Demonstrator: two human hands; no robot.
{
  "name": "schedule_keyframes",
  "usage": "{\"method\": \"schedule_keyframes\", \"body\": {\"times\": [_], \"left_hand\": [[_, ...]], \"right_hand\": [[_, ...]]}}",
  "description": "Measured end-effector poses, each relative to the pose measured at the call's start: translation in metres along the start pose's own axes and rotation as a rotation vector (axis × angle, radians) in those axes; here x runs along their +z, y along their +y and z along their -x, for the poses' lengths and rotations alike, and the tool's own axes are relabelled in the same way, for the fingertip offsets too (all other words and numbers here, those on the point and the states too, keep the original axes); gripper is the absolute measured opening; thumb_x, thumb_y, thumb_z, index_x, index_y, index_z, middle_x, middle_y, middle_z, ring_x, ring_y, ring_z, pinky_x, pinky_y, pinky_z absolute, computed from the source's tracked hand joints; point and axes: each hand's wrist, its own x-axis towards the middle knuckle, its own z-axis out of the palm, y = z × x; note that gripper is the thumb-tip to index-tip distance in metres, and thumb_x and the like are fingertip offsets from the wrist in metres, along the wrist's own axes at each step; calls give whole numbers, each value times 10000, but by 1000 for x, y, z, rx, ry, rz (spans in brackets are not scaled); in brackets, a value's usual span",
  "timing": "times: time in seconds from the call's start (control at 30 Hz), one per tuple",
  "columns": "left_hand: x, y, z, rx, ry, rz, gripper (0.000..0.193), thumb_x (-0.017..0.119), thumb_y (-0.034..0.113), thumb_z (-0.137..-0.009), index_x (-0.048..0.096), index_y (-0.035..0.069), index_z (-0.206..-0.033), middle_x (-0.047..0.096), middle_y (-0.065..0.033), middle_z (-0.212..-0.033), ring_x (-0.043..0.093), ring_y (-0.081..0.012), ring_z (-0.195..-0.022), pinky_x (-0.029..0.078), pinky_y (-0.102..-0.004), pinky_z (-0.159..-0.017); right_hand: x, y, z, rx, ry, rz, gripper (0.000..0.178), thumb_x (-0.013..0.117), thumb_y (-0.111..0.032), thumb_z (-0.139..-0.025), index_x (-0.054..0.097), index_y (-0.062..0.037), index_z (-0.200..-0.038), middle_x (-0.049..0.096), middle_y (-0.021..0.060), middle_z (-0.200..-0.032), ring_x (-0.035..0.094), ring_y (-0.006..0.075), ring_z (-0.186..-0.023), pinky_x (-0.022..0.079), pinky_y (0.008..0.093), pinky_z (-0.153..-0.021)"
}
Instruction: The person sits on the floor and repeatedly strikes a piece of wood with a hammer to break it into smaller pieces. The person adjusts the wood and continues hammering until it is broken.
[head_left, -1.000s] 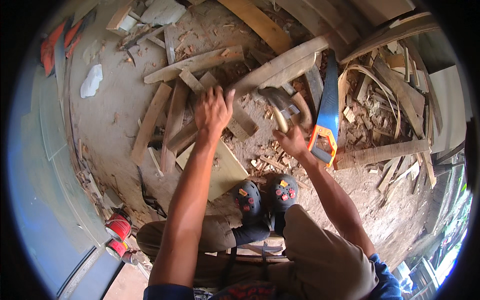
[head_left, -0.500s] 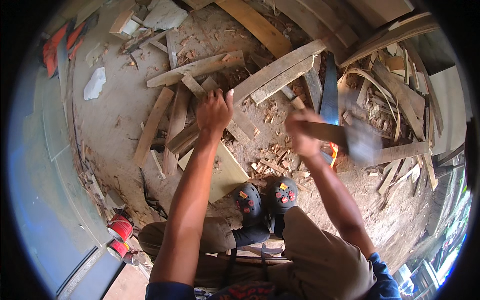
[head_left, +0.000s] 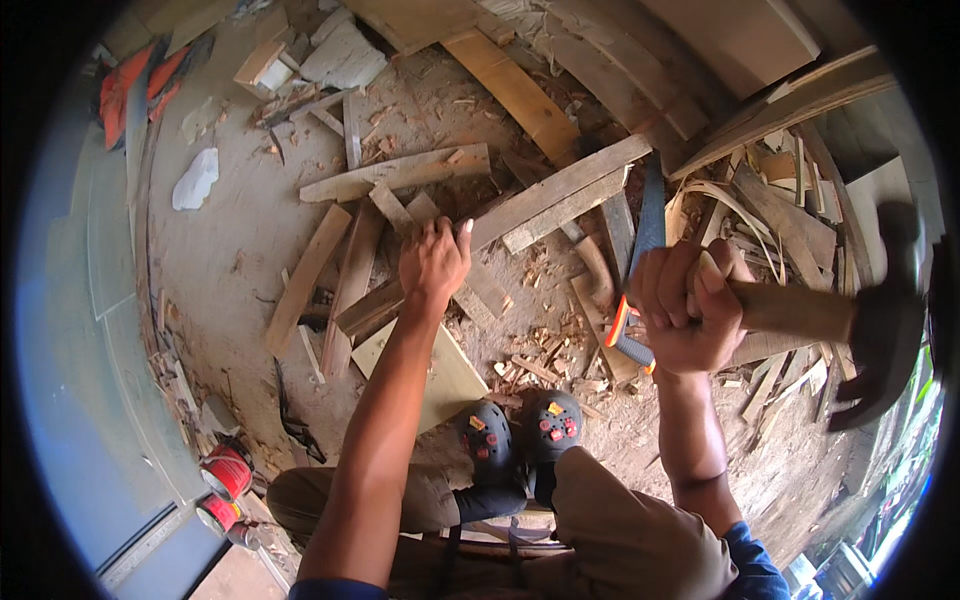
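My right hand point(head_left: 690, 305) is closed round the wooden handle of a claw hammer point(head_left: 890, 315), raised at the right with its dark metal head pointing outward. Fingers curled, my left hand point(head_left: 436, 262) grips the near end of a long wooden board point(head_left: 560, 190), which slants up to the right. A second, shorter strip point(head_left: 570, 210) lies along that board's lower side. Under and beside my right hand is a handsaw point(head_left: 650, 215) with a dark blade and an orange and grey handle. Another wooden tool handle point(head_left: 594, 270) rests left of the saw.
Several loose boards point(head_left: 310, 265) and wood chips point(head_left: 535, 365) cover the ground. A pale board point(head_left: 430, 370) lies before my clogs point(head_left: 490, 440). Scrap wood point(head_left: 780, 215) is heaped at the right. Red cans point(head_left: 225, 470) stand at the lower left, beside a blue-grey panel point(head_left: 90, 330).
My right hand has swung the hammer upward and to the right, closer to the camera. The left hand keeps its grip, and the board's far end appears lower in the picture.
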Motion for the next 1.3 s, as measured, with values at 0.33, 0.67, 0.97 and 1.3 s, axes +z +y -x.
{"method": "schedule_keyframes", "body": {"times": [0.33,0.67,0.97,1.3], "left_hand": [[-1,1,1,-39,-49,86,598,316,481,-1067,651,-10,-1003,683,-237,-1014,662,-408,-960,531,-477,-860],[-4,10,-7,-45,-54,60,618,330,486,-1061,678,-11,-945,690,-246,-992,666,-398,-969,533,-466,-868],[-10,10,-18,-153,-128,128,654,329,525,-1051,701,-1,-939,717,-242,-917,699,-409,-906,560,-488,-820],[-22,26,-25,-201,-201,215,714,302,496,-1055,744,-14,-824,713,-268,-868,705,-431,-841,564,-496,-809]], "right_hand": [[-58,58,68,666,192,786,91,624,-93,-855,609,-17,-904,542,-10,-666,509,110,-541,410,309,-469],[-105,81,63,-134,-112,1250,191,601,-153,-823,527,-70,-669,546,113,-695,498,259,-599,371,407,-538],[-45,35,72,658,168,741,240,608,-266,-983,595,-43,-893,464,-49,-588,416,53,-419,348,263,-334],[-131,119,113,438,-27,1460,222,585,-244,-874,633,-35,-820,587,157,-721,579,303,-627,460,420,-572]]}}
